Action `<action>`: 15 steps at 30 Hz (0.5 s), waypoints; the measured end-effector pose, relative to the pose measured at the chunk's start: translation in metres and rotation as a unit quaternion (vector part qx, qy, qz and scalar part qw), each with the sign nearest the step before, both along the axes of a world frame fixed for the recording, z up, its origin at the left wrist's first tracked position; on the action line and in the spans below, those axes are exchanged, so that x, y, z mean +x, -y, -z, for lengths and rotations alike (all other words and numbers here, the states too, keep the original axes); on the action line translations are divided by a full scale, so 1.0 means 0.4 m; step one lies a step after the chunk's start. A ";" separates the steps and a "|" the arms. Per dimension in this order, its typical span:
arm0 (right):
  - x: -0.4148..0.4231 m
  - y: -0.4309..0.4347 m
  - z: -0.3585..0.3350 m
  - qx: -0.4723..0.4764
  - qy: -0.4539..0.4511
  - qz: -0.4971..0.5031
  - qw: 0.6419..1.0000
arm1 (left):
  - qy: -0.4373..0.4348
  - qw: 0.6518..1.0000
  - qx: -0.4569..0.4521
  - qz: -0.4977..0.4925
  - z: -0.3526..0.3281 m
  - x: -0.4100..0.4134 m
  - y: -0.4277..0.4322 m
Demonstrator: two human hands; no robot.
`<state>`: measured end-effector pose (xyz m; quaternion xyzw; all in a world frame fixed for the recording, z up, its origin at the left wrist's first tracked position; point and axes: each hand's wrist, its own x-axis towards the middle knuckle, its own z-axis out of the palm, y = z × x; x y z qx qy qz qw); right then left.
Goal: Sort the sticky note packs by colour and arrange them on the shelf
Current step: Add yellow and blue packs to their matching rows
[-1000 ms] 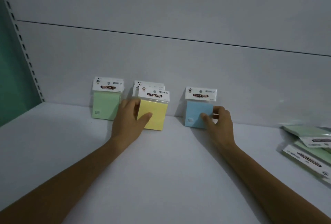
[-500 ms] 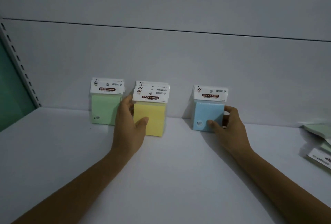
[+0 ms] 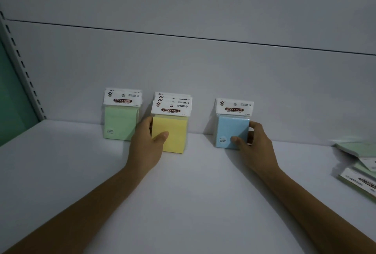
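Observation:
Three groups of sticky note packs lean upright against the back wall of the white shelf (image 3: 183, 192). The green packs (image 3: 120, 120) stand on the left. In the middle are several yellow packs (image 3: 175, 131); my left hand (image 3: 147, 145) grips their left edge, thumb across the front pack. On the right stands a blue pack (image 3: 232, 129); my right hand (image 3: 255, 147) holds its right edge, thumb on the lower front, fingers behind the right side.
Several loose packs (image 3: 358, 164), mostly green, lie flat at the right edge of the shelf. A slotted metal upright (image 3: 22, 66) and a teal panel (image 3: 12, 99) bound the shelf on the left.
The front yellow pack has been set straighter and pushed back against the ones behind. Both hands keep their hold. The view has shifted slightly, so everything sits further right and lower.

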<state>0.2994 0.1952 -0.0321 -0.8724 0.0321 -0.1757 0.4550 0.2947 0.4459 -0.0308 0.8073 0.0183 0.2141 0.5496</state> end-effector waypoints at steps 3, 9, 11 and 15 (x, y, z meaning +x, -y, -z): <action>-0.004 -0.002 -0.001 -0.006 -0.002 -0.002 1.000 | -0.011 1.000 -0.017 0.010 0.001 0.000 -0.003; -0.010 -0.004 0.001 -0.011 -0.007 0.007 1.000 | -0.023 0.999 0.032 0.007 0.001 -0.002 -0.001; -0.010 -0.006 -0.001 -0.014 -0.006 0.008 1.000 | -0.024 0.999 0.046 0.003 -0.009 -0.007 0.006; -0.021 -0.011 -0.008 -0.021 -0.009 0.004 1.000 | -0.036 0.998 0.048 0.013 -0.022 -0.016 0.014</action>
